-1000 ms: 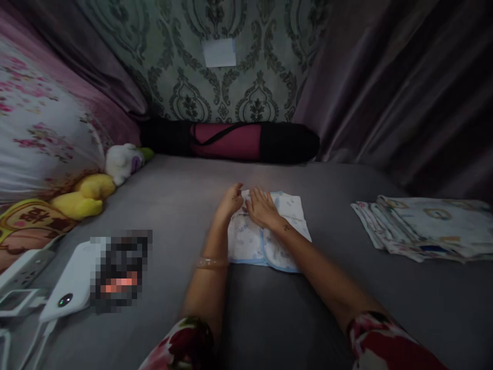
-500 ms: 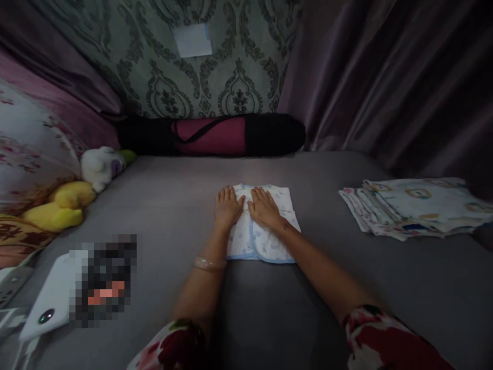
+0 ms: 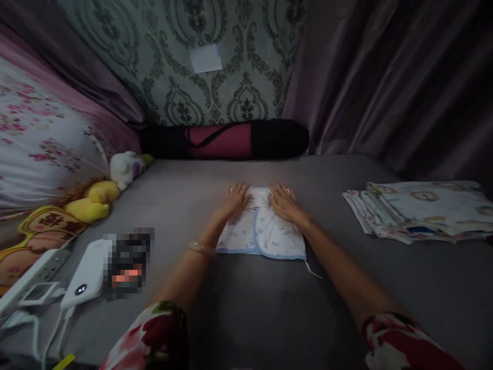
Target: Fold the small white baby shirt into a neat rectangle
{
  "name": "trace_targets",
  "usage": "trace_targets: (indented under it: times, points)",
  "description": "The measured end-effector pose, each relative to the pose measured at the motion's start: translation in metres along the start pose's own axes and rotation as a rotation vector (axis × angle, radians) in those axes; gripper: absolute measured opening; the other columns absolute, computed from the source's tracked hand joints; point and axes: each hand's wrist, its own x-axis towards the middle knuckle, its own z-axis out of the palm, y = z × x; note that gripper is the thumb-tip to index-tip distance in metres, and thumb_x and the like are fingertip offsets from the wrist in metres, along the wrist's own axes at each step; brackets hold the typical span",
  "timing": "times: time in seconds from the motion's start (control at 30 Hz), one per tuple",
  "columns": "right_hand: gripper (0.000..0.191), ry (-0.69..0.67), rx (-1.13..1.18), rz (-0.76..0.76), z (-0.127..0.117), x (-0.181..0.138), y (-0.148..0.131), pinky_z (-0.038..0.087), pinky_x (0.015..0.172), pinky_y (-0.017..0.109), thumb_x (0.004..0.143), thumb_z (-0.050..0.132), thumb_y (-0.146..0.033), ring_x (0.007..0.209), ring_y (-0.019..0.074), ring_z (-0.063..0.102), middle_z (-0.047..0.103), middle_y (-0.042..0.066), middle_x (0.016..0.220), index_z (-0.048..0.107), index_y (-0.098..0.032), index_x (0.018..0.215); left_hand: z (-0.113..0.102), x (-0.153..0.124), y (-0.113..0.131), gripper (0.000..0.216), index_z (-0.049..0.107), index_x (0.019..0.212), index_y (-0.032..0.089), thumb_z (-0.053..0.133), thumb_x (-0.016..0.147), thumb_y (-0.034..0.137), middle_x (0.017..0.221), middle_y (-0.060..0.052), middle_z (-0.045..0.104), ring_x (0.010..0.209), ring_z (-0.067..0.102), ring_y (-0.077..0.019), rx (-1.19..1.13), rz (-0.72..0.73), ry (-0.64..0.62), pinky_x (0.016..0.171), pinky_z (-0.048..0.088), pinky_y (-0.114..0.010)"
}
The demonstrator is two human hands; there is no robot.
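A small white baby garment with light blue trim lies folded on the grey bed sheet in the middle of the view. My left hand lies flat on its far left corner with the fingers spread. On the far right corner rests my right hand, also flat and with fingers stretched out. Both hands press the garment's far edge. A thin white tie string trails from its near right corner.
A stack of folded printed cloths lies to the right. Yellow and white plush toys, a white power bank and a power strip sit at left. A rolled mat in a black bag lies against the far wall.
My hands have moved apart from the garment's middle to its two far corners. The garment's far part now looks folded over.
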Motion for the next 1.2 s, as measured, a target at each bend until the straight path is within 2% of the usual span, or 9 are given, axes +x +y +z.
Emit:
trace_targets:
  times: [0.13,0.33,0.47,0.6,0.73,0.83,1.0,1.1,1.2]
  points:
    - [0.056,-0.007,-0.081,0.013,0.002,-0.003,0.000,0.010,0.115,0.055,0.098,0.019,-0.040,0.145,0.0288,0.014,0.022,0.011,0.158,0.029,-0.019,0.149,0.015,0.003,0.029,0.060,0.032,0.147,0.016,0.015,0.099,0.046,0.155,-0.010,0.030,0.145,0.017,-0.0265,0.081,0.150,0.012,0.118,0.010,-0.048]
    - [0.054,-0.022,-0.125,0.076,0.013,-0.006,-0.004,0.014,0.112,0.060,0.097,0.021,-0.036,0.144,0.0302,0.017,0.024,0.008,0.157,0.030,-0.023,0.149,0.036,0.001,0.043,0.062,0.029,0.149,0.021,0.014,0.097,0.052,0.156,-0.011,0.026,0.145,0.018,-0.0311,0.068,0.090,0.037,0.114,0.011,-0.060]
    - [0.055,-0.027,-0.124,0.083,0.018,-0.004,-0.002,0.014,0.112,0.061,0.097,0.021,-0.035,0.144,0.0301,0.016,0.024,0.008,0.157,0.029,-0.022,0.150,0.036,0.003,0.042,0.062,0.027,0.150,0.023,0.015,0.097,0.054,0.158,-0.009,0.021,0.146,0.013,-0.0311,0.038,0.056,-0.022,0.112,0.010,-0.064]
    - [0.055,-0.023,-0.100,0.085,0.016,-0.003,-0.001,0.014,0.112,0.062,0.097,0.021,-0.037,0.144,0.0313,0.017,0.023,0.009,0.157,0.029,-0.022,0.150,0.023,0.004,0.036,0.062,0.025,0.150,0.023,0.012,0.097,0.054,0.159,-0.009,0.018,0.147,0.011,-0.0285,-0.028,0.082,-0.103,0.114,0.011,-0.060]
    - [0.056,0.057,-0.099,-0.008,0.016,-0.005,-0.004,0.008,0.115,0.058,0.098,0.020,-0.038,0.145,0.0291,0.015,0.021,0.011,0.158,0.027,-0.021,0.150,0.017,-0.006,0.023,0.061,0.026,0.150,0.018,0.012,0.099,0.047,0.158,-0.011,0.023,0.146,0.016,-0.0267,0.051,0.033,0.006,0.116,0.010,-0.055]
    - [0.056,0.032,-0.093,-0.132,0.022,-0.006,-0.009,0.008,0.116,0.053,0.098,0.019,-0.039,0.145,0.0265,0.015,0.022,0.010,0.158,0.029,-0.020,0.150,0.025,-0.014,0.012,0.062,0.029,0.148,0.012,0.017,0.098,0.048,0.156,-0.014,0.026,0.145,0.018,-0.0274,0.155,0.006,0.078,0.118,0.011,-0.050]
    - [0.057,-0.025,-0.079,-0.168,0.029,-0.007,-0.011,0.012,0.117,0.050,0.097,0.020,-0.037,0.145,0.0259,0.016,0.026,0.009,0.157,0.030,-0.016,0.149,0.036,-0.013,0.003,0.062,0.032,0.147,0.012,0.020,0.098,0.048,0.155,-0.015,0.027,0.144,0.021,-0.0275,0.176,-0.005,0.088,0.117,0.018,-0.047]
    - [0.057,-0.055,-0.069,-0.153,0.024,-0.007,-0.011,0.012,0.117,0.051,0.097,0.020,-0.037,0.145,0.0274,0.015,0.023,0.010,0.158,0.028,-0.016,0.150,0.029,-0.013,0.004,0.063,0.031,0.147,0.012,0.019,0.098,0.049,0.156,-0.015,0.026,0.145,0.021,-0.0271,0.157,0.001,0.051,0.117,0.018,-0.047]
    - [0.057,-0.050,-0.070,-0.182,0.018,-0.011,-0.015,0.011,0.116,0.052,0.098,0.019,-0.040,0.146,0.0276,0.013,0.020,0.010,0.158,0.027,-0.018,0.150,0.021,-0.024,0.008,0.064,0.030,0.148,0.012,0.016,0.098,0.049,0.156,-0.015,0.025,0.145,0.018,-0.0266,0.167,0.032,0.083,0.118,0.014,-0.047]
